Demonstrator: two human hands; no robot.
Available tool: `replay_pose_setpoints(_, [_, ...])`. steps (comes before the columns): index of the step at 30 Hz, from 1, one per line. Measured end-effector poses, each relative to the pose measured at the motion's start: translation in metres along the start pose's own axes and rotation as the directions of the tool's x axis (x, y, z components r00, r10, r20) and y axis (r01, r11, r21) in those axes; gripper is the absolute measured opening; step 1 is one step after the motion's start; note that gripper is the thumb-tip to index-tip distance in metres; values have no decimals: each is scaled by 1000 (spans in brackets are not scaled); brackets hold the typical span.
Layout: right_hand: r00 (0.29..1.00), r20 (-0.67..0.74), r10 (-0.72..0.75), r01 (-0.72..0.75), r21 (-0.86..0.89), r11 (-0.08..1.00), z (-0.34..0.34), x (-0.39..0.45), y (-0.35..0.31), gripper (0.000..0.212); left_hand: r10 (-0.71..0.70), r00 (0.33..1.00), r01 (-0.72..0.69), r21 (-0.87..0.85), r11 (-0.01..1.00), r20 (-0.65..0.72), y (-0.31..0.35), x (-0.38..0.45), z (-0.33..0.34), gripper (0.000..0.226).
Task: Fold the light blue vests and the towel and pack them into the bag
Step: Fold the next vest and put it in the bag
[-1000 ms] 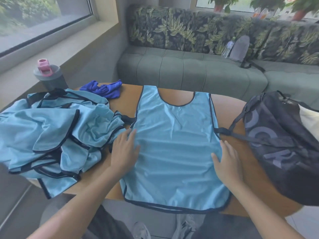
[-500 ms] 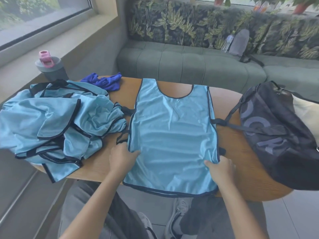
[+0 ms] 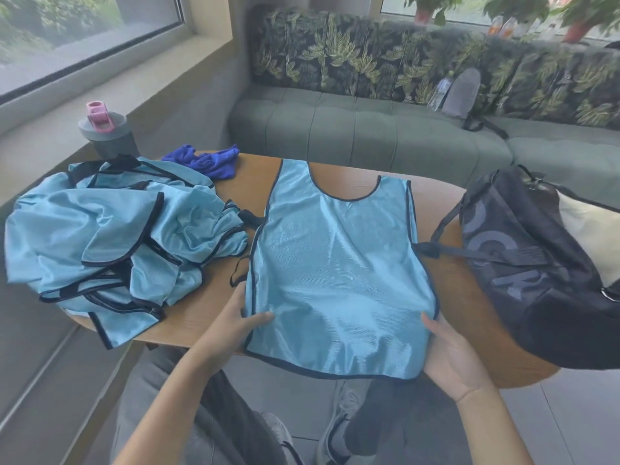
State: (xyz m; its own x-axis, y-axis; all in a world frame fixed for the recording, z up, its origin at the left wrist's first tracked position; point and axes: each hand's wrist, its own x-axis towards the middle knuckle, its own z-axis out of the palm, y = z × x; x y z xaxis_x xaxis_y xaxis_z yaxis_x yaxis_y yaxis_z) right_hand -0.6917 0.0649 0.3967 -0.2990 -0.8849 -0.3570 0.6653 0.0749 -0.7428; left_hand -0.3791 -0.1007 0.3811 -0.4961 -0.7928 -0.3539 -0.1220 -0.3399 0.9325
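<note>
Vest (image 3: pixel 339 263), light blue w/ dark trim, lies spread flat mid-worktop (image 3: pixel 456 286), hem hanging over the near edge. Left hand (image 3: pixel 238 327) pinches its lower left edge, thumb on top. Right hand (image 3: pixel 449 357) grips the lower right edge, thumb on top & fingers under the cloth. Heap of more vests (image 3: pixel 110 239) sits left; blue towel (image 3: pixel 208 161) behind it; dark bag (image 3: pixel 536 263) right.

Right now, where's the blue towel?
In the head view, the dark blue towel lies crumpled at the table's far left edge, just behind the heap of unfolded vests and right of the grey bottle.
</note>
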Motion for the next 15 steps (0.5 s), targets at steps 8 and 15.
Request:
replay_pose_setpoints(8, [1000,28,-2,4,-81,997,0,-5,1,50,14,982,17,159,987,-190,-9,-1,-2,41])
replay_pose_setpoints(15, [1000,-8,23,-24,-492,870,-34,-35,-16,46,-13,954,130,373,919,-301,-11,-6,-7,67])
